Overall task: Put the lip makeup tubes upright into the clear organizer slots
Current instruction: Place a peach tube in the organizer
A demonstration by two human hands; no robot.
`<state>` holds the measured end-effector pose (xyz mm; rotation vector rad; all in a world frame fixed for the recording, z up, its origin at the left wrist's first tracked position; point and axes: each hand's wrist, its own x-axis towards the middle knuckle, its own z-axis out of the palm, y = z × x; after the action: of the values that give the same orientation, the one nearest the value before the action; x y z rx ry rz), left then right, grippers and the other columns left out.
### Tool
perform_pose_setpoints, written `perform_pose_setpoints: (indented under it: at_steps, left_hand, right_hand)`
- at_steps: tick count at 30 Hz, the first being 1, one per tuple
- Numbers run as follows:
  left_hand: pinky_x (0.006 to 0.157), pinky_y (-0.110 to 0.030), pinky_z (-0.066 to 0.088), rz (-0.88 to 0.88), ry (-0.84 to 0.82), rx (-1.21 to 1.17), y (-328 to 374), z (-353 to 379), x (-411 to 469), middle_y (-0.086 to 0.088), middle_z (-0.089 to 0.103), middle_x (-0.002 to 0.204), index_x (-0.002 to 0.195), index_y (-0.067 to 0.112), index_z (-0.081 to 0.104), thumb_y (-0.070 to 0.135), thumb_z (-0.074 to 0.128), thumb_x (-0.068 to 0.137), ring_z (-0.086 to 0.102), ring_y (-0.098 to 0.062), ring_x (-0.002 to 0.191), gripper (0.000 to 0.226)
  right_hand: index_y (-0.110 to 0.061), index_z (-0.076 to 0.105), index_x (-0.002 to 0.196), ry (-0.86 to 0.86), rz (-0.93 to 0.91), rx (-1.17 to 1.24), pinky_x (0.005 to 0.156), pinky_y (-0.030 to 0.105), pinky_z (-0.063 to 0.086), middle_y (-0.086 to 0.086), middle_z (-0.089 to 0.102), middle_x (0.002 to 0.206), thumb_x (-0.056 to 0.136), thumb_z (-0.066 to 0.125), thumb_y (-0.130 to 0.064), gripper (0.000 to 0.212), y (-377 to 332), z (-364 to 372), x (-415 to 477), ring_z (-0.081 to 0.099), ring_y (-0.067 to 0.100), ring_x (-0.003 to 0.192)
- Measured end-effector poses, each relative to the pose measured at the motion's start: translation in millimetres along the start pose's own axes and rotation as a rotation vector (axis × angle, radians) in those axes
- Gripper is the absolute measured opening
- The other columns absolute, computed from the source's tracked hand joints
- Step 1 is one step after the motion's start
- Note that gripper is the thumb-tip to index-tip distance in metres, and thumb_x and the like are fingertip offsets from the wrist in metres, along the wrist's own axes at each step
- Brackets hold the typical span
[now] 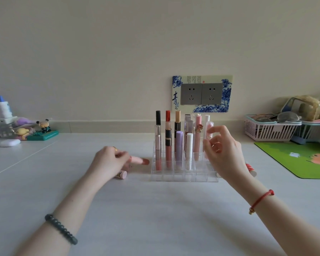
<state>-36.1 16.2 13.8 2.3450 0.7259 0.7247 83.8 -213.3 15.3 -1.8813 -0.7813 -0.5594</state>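
Many tubes point(168, 145) already stand in the organizer point(185, 177). The left hand point(110, 160) has its fingers gripping a pink tube point(139, 161) flat on the bench point(155, 209) — another tube point(122, 174) lies just under them. Fingers of the right hand point(223, 151) curl beside a standing pale tube point(207, 124) — holding it or not, I cannot tell.

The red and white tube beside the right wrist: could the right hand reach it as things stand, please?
Probably yes. The red and white tube lies uncovered on the table beside the wrist; the right hand seems empty and need only draw back from the organizer.
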Motion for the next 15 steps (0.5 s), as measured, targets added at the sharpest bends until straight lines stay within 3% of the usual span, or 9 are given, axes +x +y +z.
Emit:
perform_pose_setpoints:
  at_steps: [3, 6, 8, 10, 11, 13, 15]
  left_hand:
    - [0.054, -0.029, 0.034, -0.001, 0.208, -0.273, -6.8, -8.6, 11.8, -0.008, 0.056, 0.060, 0.062, 0.014, 0.068, 0.023, 0.052, 0.088, 0.044, -0.021, 0.055, 0.032]
    - [0.061, -0.024, 0.039, 0.070, 0.260, -0.793, -4.4, -11.0, 17.3, 0.001, 0.065, 0.063, 0.055, 0.024, 0.071, 0.022, 0.051, 0.091, 0.047, -0.011, 0.056, 0.041]
    - [0.059, -0.017, 0.044, 0.131, 0.148, -1.067, 5.2, -7.8, 12.5, 0.005, 0.071, 0.065, 0.058, 0.025, 0.073, 0.019, 0.052, 0.090, 0.052, -0.004, 0.055, 0.039]
    - [0.057, -0.012, 0.047, 0.195, -0.037, -1.179, 14.3, 0.5, 2.8, 0.005, 0.073, 0.067, 0.065, 0.022, 0.075, 0.031, 0.064, 0.076, 0.056, -0.001, 0.055, 0.018]
    - [0.057, -0.012, 0.048, 0.226, -0.128, -1.188, 17.1, 6.2, -1.4, 0.005, 0.073, 0.070, 0.070, 0.022, 0.076, 0.041, 0.072, 0.064, 0.058, 0.000, 0.056, 0.021]
    - [0.059, -0.012, 0.050, 0.257, -0.285, -1.154, 20.5, 18.0, -8.8, 0.005, 0.074, 0.073, 0.078, 0.023, 0.076, 0.055, 0.081, 0.044, 0.060, -0.001, 0.060, 0.047]
    - [0.062, -0.014, 0.051, 0.257, -0.367, -1.109, 24.1, 28.8, -16.0, 0.005, 0.074, 0.074, 0.080, 0.024, 0.076, 0.053, 0.081, 0.047, 0.062, -0.002, 0.062, 0.045]
  right_hand:
    - [-0.019, 0.047, 0.095, 0.004, -0.039, 0.043, 0.052, 0.004, 0.044, -0.006, 0.058, 0.063, 0.086, 0.055, -0.012, 0.014, -3.9, 0.7, -1.2, 0.056, 0.000, 0.054]
    - [-0.017, 0.056, 0.092, -0.060, -0.043, 0.146, 0.056, 0.014, 0.052, 0.001, 0.064, 0.067, 0.084, 0.059, -0.013, 0.010, -10.9, 3.1, -4.9, 0.059, 0.007, 0.055]
    - [-0.017, 0.060, 0.094, -0.148, -0.008, 0.268, 0.056, 0.018, 0.053, 0.002, 0.065, 0.068, 0.082, 0.062, -0.015, 0.013, -17.5, 5.8, -8.9, 0.060, 0.008, 0.055]
    - [-0.015, 0.060, 0.100, -0.239, 0.025, 0.389, 0.056, 0.016, 0.052, 0.000, 0.066, 0.068, 0.080, 0.063, -0.015, 0.020, -24.5, 9.9, -13.4, 0.060, 0.004, 0.054]
    - [-0.016, 0.060, 0.102, -0.263, 0.042, 0.450, 0.055, 0.017, 0.052, 0.000, 0.067, 0.069, 0.080, 0.063, -0.015, 0.022, -27.1, 12.3, -15.4, 0.061, 0.004, 0.053]
    - [-0.021, 0.059, 0.100, -0.273, 0.076, 0.546, 0.054, 0.018, 0.052, 0.003, 0.067, 0.072, 0.078, 0.063, -0.020, 0.023, -31.0, 16.2, -18.6, 0.062, 0.006, 0.054]
    - [-0.021, 0.061, 0.098, -0.265, 0.087, 0.613, 0.055, 0.019, 0.052, 0.003, 0.068, 0.075, 0.075, 0.062, -0.024, 0.023, -32.7, 19.0, -20.5, 0.063, 0.008, 0.056]
